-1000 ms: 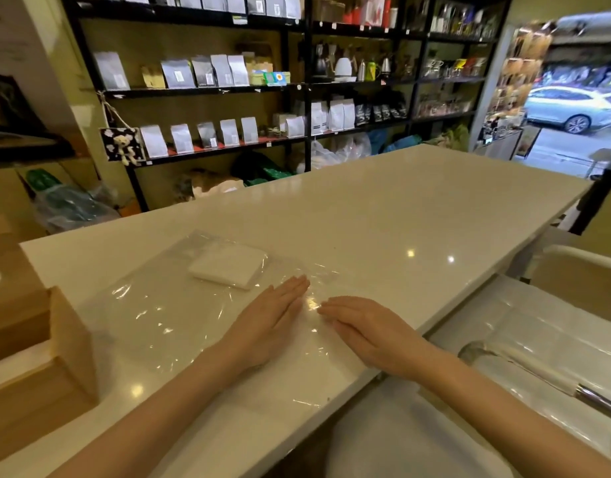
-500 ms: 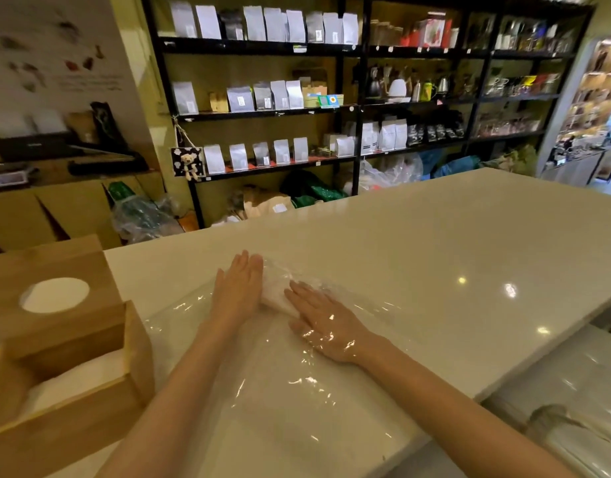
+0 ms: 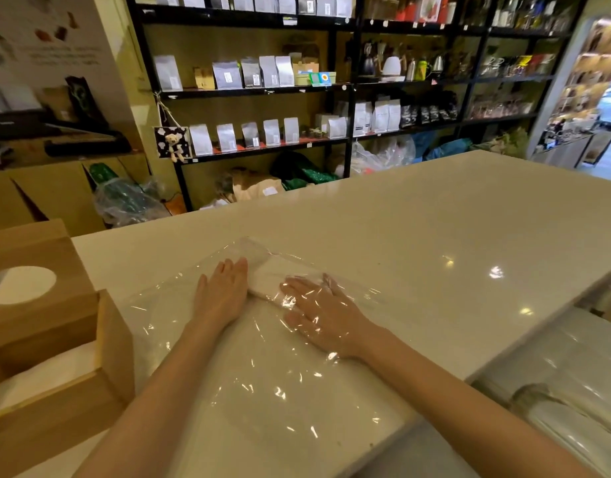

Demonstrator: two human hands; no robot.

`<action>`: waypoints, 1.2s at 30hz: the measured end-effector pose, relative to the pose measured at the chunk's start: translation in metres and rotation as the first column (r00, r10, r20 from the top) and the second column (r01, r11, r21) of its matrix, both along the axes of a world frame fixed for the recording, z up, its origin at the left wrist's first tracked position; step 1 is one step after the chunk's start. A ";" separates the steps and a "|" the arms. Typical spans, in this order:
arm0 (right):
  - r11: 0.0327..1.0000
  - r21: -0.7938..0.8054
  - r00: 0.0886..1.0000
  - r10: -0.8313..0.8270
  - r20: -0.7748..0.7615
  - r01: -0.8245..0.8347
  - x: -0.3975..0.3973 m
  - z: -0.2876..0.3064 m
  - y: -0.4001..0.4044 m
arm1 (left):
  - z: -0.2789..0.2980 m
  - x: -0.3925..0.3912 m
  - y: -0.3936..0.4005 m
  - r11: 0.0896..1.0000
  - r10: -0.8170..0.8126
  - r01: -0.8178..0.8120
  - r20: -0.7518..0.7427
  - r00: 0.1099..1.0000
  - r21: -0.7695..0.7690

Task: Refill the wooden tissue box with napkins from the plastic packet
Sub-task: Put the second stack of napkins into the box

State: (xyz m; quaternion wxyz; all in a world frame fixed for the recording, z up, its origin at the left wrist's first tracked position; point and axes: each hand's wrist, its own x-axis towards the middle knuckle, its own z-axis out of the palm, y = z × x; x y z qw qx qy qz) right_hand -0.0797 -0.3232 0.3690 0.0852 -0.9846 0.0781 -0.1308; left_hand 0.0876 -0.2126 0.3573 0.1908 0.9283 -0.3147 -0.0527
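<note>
The right hand (image 3: pixel 326 317) lies inside the clear plastic packet (image 3: pixel 262 360), seen through glare that blurs where the film ends near the wrist. Its fingers (image 3: pixel 298 288) are spread flat, their tips touching the small white stack of napkins (image 3: pixel 267 284). The stack is half masked by wrinkled film; its long axis runs from far left to near right. The left hand (image 3: pixel 223 294) presses flat on top of the film just beside the stack, fingers together and pointing away from me.

The packet sprawls on the pale bench (image 3: pixel 435 229), its mouth toward the near edge. At the left, cut off by the frame, stands the wooden tissue box (image 3: pixel 55 401), its base holding white napkins, with the lid (image 3: pixel 28 270) and its round opening behind. To the right the bench lies bare up to its edge.
</note>
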 end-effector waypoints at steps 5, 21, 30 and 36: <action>0.998 0.052 0.982 0.031 -0.186 -0.021 -0.043 -0.013 -0.011 | -0.002 0.002 -0.002 0.997 -0.012 0.009 0.037 0.999 0.080; 0.998 0.026 0.989 0.064 -0.134 -0.062 -0.182 -0.008 -0.021 | -0.006 0.005 -0.003 0.977 -0.049 0.013 0.164 0.985 0.214; 0.997 0.077 1.000 -0.004 0.001 0.004 -0.203 0.013 -0.023 | 0.004 -0.011 0.000 0.989 -0.086 0.040 0.334 0.938 0.142; 0.747 0.664 0.907 -0.296 0.299 0.025 -0.200 0.092 -0.029 | 0.034 -0.048 -0.005 0.994 -0.108 0.098 0.250 0.962 0.054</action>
